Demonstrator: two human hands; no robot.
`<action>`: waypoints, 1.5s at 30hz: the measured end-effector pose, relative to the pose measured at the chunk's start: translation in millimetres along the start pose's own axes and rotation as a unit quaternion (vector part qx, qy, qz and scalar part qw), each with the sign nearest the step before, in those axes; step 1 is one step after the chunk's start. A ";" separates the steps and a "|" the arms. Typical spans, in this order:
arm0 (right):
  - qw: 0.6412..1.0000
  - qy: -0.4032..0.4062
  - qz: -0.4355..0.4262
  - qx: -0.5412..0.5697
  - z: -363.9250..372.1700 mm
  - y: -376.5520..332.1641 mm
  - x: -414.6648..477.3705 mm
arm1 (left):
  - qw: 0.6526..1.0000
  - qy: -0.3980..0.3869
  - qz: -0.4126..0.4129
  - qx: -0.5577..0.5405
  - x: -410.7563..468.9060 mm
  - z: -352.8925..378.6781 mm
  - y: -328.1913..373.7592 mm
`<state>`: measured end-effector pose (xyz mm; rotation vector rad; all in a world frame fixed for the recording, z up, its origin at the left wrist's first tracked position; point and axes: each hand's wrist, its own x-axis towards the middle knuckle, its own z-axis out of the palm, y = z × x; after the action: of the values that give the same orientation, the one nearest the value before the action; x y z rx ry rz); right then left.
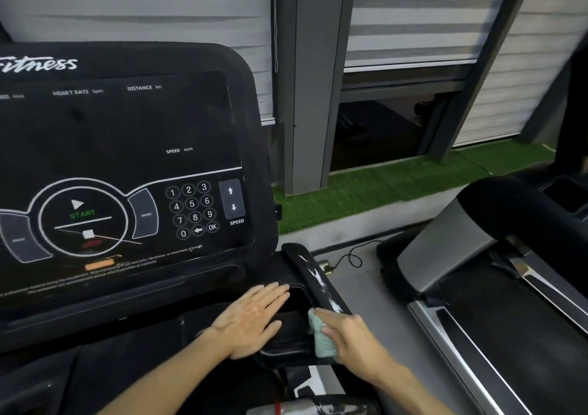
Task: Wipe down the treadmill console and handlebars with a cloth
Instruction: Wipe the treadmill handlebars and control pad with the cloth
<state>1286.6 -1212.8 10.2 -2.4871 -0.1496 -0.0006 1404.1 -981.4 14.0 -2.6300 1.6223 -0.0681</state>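
The black console (121,147) fills the left half of the view, its number keypad (192,209) and speed arrows at its lower right. From the console's lower right corner a black handlebar (305,265) with worn white patches runs toward the person. Just below the console, the left hand (251,319) lies flat, palm down, on the dark tray ledge (286,341); its grip is apart, with straight fingers reaching toward the handlebar. Below and right of the console, the right hand (353,335) has its grip clamped on a pale green cloth (321,335), which is bunched under the fingers and pressed against the inner side of the handlebar beside the tray ledge. Right of the console stands a second treadmill (477,271), and a strip of green turf (366,191) lies behind it.
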 end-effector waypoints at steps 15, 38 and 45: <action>0.981 0.155 0.101 -0.053 -28.4 0.5 129.4 | 0.998 0.053 -0.040 0.018 1.5 22.1 -0.2; 0.988 -0.016 0.066 -0.139 7.9 26.3 95.7 | 0.999 0.000 -0.045 -0.012 1.5 8.9 2.2; 0.986 -0.024 0.088 -0.143 12.6 27.7 142.8 | 0.998 -0.039 -0.048 -0.024 2.8 -1.9 3.8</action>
<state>1431.0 -1211.7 -11.3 -2.7809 0.0546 0.1197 1401.9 -985.6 15.7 -2.7086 1.4911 0.0703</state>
